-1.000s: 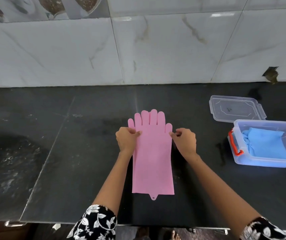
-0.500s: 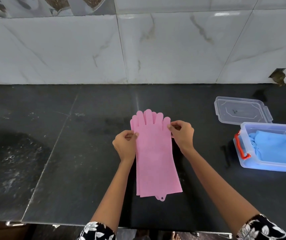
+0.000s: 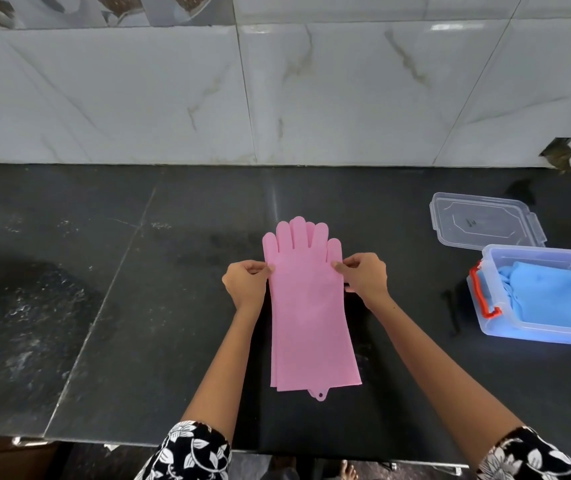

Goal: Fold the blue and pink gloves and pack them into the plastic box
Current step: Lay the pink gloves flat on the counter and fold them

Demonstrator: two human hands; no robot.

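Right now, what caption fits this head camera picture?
Two hands pinch pink gloves flat on the counter; blue gloves sit in the box.

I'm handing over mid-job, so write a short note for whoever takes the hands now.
Left hand pinches the left edge of the pink gloves; right hand pinches the right edge.
The pink gloves lie stacked flat and unfolded on the counter.
Done: blue gloves are folded inside the plastic box, lid off behind it.
Left: fold the pink gloves and pack them in the box.
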